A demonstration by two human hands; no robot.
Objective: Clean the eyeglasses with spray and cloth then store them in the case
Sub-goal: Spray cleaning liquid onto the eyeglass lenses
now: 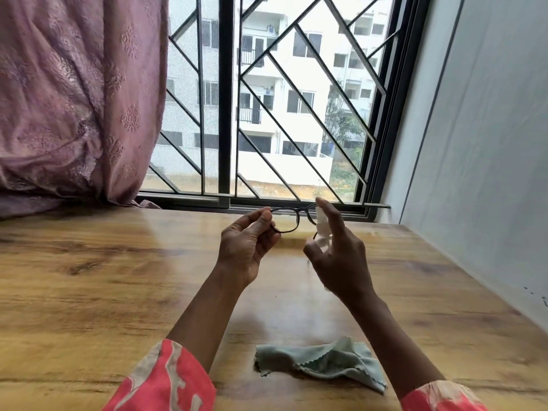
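From the head camera, at mid-frame above the wooden desk (pixel 89 262), we hold the eyeglasses (pixel 292 219) up before the barred window (pixel 267 99). Our left hand (pixel 247 247) pinches the left end of the dark frame, its grip clamped there between thumb and fingertips. Our right hand (pixel 338 250) has its grip wrapped around a small white spray bottle (pixel 321 225), forefinger raised over the top, the nozzle just beside the right lens. The spraying step looks to be in hand; wiping and storing are not yet done.

At lower centre the pale green cloth (pixel 323 361) lies crumpled on the desk between our forearms, untouched. A pink curtain (pixel 74 99) fills the upper left of the frame, a grey wall (pixel 474 143) the right. We see no case anywhere in this view.

The risks, as we judge them: the glasses hang from one end only, so a jolt from pressing the pump could twist them loose onto the desk. With the nozzle this close, the spray may hit one lens and miss the other, or run onto the wood below.
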